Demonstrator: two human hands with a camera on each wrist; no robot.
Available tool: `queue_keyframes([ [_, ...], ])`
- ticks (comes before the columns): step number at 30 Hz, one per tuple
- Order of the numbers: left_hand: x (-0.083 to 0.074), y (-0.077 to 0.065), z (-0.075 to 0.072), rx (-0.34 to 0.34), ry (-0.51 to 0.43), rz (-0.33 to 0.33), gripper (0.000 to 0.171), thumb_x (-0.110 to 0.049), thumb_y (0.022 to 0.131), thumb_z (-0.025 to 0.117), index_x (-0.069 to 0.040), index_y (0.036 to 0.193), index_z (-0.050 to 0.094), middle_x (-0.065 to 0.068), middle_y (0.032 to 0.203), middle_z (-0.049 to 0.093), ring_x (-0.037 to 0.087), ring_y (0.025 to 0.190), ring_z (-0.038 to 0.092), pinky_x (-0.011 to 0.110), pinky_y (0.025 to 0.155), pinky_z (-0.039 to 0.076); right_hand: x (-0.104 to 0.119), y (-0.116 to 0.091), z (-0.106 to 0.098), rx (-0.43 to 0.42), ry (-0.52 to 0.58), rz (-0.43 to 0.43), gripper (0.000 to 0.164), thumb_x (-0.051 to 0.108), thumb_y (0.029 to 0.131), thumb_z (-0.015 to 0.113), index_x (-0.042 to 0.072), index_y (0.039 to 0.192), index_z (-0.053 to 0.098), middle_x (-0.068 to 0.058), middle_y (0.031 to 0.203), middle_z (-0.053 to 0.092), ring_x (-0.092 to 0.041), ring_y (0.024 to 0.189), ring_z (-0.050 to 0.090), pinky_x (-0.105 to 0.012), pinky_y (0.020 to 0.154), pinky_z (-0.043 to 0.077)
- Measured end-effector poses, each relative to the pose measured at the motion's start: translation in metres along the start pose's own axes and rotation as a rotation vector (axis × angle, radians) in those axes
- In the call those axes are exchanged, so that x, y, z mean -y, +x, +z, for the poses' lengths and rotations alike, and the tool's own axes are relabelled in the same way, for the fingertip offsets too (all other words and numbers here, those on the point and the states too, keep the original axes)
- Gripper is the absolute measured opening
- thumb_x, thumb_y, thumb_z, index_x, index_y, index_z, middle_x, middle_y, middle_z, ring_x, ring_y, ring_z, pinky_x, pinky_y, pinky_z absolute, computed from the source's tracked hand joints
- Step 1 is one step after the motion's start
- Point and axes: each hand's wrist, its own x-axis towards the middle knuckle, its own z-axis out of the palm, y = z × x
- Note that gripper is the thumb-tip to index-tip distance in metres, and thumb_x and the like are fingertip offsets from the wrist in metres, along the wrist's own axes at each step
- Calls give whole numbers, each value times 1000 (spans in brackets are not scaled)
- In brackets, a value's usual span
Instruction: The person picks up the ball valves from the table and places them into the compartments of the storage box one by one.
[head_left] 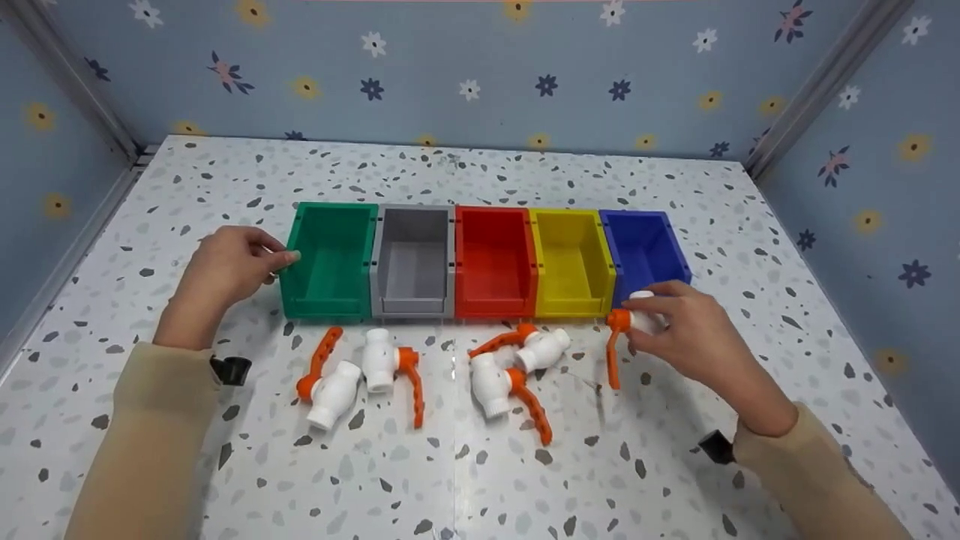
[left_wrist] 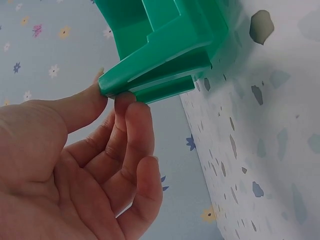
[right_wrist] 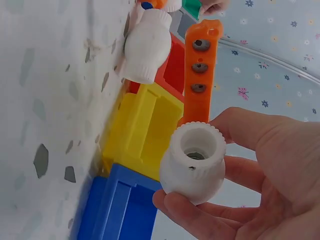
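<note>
My left hand (head_left: pixel 229 266) pinches the left side rim of the green bin (head_left: pixel 330 255) between thumb and fingers; the left wrist view shows the thumb on one side of the green wall (left_wrist: pixel 150 60) and the fingertips under its edge. In my right hand (head_left: pixel 694 322) is a white ball valve (right_wrist: pixel 192 165) with an orange lever handle (right_wrist: pixel 200 75), gripped round its body. It is held in front of the blue bin (head_left: pixel 645 247), the handle pointing down toward the table in the head view and the open pipe end facing the right wrist camera.
Grey (head_left: pixel 414 262), red (head_left: pixel 495 262) and yellow (head_left: pixel 574 262) bins stand between the green and blue ones in one joined row. Several more ball valves lie before them, among them one at left (head_left: pixel 335 394) and one near the middle (head_left: pixel 491 386). Flowered panels (head_left: pixel 465 67) enclose the speckled table (head_left: pixel 375 487).
</note>
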Motion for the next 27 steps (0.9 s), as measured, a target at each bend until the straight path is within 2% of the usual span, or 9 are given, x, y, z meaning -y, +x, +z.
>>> queue_keyframes([
  [6,-2,1,1,11,4,6,58,-45,100,58,6,128,55,26,112,62,39,98,62,49,78,47,-14,6,-16,-27,10,26,35,19,86,75,12,121,74,-25,131,57,-46,114,54,-58,87,51],
  [13,-1,0,0,18,7,-18,59,-46,100,57,5,129,54,27,114,60,40,101,60,51,80,48,-34,24,-21,-69,2,-1,34,20,88,73,9,120,74,-27,133,56,-45,108,59,-56,80,51],
  [17,1,-1,0,25,3,-20,60,-47,99,58,5,130,54,27,114,60,40,101,60,50,80,48,-41,38,-24,-31,-7,55,36,20,89,72,9,123,72,-28,138,51,-50,117,53,-63,92,44],
  [21,2,-1,0,13,-6,-15,59,-45,99,59,6,129,54,27,114,61,40,100,62,49,79,48,-47,55,-27,1,12,115,38,20,90,70,9,126,69,-24,147,44,-50,131,40,-67,103,33],
  [27,-1,1,0,12,-8,-18,59,-45,100,58,5,130,54,26,115,61,39,101,61,50,81,48,-51,77,-29,10,66,186,37,22,91,73,12,127,69,-18,151,35,-46,131,38,-62,104,37],
])
